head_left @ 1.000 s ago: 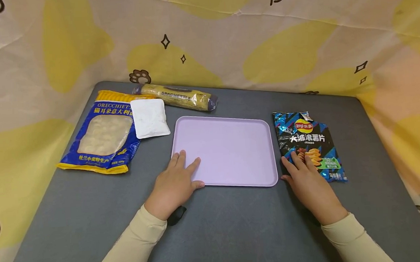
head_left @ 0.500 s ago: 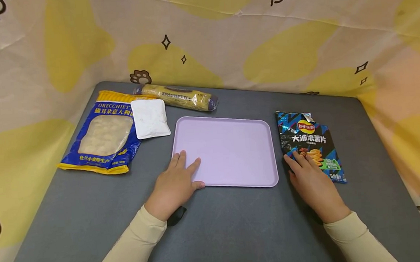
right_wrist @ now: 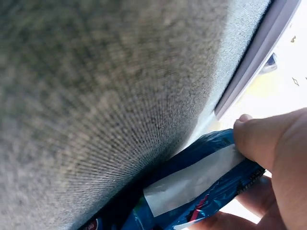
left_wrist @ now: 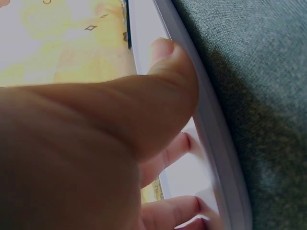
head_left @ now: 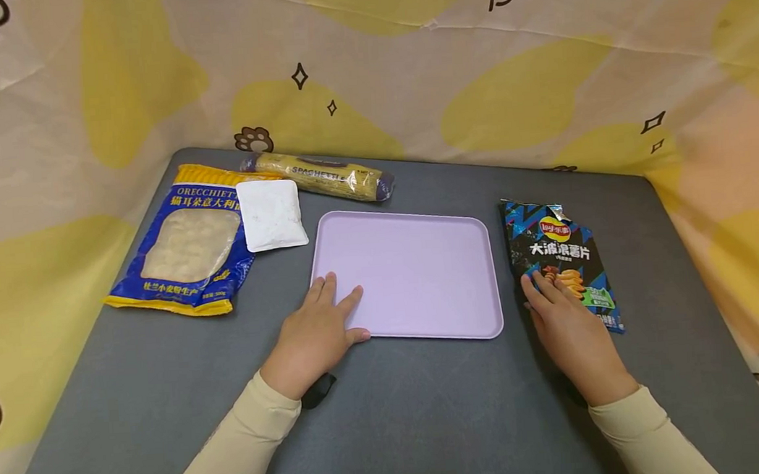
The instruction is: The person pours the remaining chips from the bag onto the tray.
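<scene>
In the head view my left hand (head_left: 310,339) rests with spread, straight fingers on the near-left corner of a shallow lilac tray (head_left: 421,278). The left wrist view shows the thumb (left_wrist: 175,72) lying along the tray's rim (left_wrist: 218,139). To the right of the tray, my right hand (head_left: 571,341) grips the near-left edge of a black and blue potato chip bag (head_left: 559,251). In the right wrist view the thumb (right_wrist: 259,143) is on one side of the bag (right_wrist: 196,182) and the fingers are on the other, with its edge raised off the table.
A blue and yellow orecchiette bag (head_left: 190,241) lies at the left, partly under a flat white packet (head_left: 271,214). Behind them is a spaghetti pack (head_left: 323,175) near the back edge of the grey table (head_left: 429,415). A patterned cloth (head_left: 383,84) hangs around the table.
My right hand has shifted slightly right, drawing the chip bag's left side a little away from the tray. The left hand and the tray have stayed put.
</scene>
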The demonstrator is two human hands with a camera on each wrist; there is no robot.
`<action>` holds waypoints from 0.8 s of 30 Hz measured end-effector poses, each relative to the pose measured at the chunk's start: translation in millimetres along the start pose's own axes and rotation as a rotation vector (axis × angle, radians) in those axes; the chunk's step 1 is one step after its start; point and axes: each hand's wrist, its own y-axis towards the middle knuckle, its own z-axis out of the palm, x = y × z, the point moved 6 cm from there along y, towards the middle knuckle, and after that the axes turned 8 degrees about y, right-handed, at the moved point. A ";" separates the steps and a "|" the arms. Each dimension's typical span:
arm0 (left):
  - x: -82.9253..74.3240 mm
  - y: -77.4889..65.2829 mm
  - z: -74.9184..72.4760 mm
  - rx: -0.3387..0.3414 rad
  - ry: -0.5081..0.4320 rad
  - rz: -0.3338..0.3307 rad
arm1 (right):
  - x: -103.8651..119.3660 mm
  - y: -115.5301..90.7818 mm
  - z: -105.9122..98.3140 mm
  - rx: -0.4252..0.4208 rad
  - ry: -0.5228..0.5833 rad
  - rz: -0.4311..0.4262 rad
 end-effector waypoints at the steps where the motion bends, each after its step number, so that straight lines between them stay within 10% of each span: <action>1: -0.1 -0.1 -0.1 -0.001 -0.001 0.000 | -0.4 -0.4 -0.5 -0.005 0.007 0.004; 24: 2.8 2.5 4.2 0.006 0.002 -0.004 | -2.2 -17.2 -19.3 -0.315 0.239 -0.028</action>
